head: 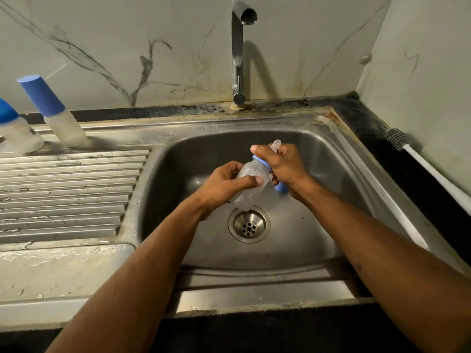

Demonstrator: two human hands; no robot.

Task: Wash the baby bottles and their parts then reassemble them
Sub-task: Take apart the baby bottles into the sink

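Item 1, left hand (224, 186): I see its fingers curled round the clear body of the baby bottle (248, 186), thumb laid across the near side, holding it tilted over the sink basin (193, 154), base down toward the drain (249, 223).

Item 2, right hand (280, 165): clamped on the bottle's top end, fingers wrapped over the blue collar (262, 161), thumb pointing left along it. The translucent teat (276, 144) pokes out past the knuckles on the far side. A second blue piece (281, 187) shows under the heel of this hand; I cannot tell whether the hand holds it or what it is.

Item 3, two further bottles on the far left of the ribbed drainboard (71, 184): one with a tall blue cap (42, 95), standing tilted; one with a rounded blue top (7, 113), cut off by the left edge.

Item 4, bottle brush (428, 166): lying on the dark counter (362, 115) right of the basin, bristles far, white handle running near-right.

Item 5, tap (239, 52): rises behind the basin's far rim, spout above the hands; I see no water running.

Room for moving: both hands sit mid-basin, apart from the walls, with open steel left and near of the drain. The wall corner stands close on the right.
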